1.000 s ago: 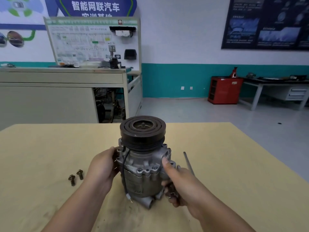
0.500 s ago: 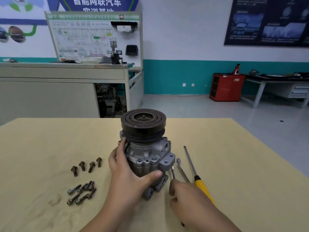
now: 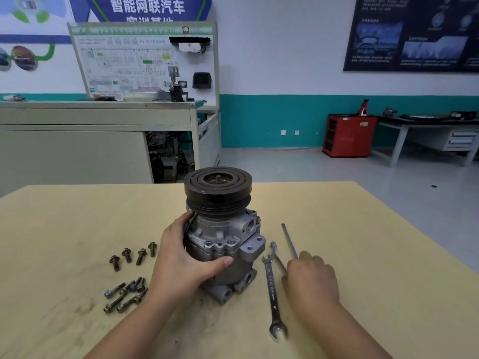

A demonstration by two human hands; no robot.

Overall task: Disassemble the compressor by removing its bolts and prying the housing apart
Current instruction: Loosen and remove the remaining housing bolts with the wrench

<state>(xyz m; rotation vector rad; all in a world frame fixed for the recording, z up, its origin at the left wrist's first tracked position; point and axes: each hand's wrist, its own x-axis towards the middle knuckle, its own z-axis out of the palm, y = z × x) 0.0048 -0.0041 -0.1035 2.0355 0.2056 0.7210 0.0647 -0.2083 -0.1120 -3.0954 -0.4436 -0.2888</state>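
— Compressor [image 3: 223, 237] stands upright mid-table, pulley on top; where to hold?
— Left hand [image 3: 186, 257] wraps its metal body; looks heavy, rigid. Right hand [image 3: 309, 278] covers a screwdriver [image 3: 289, 239]; grip unclear.

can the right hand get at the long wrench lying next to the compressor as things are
Probably yes. The wrench lies flat on the table, bare along its length, just left of the right hand; nothing sits between them. The left hand stays on the compressor.
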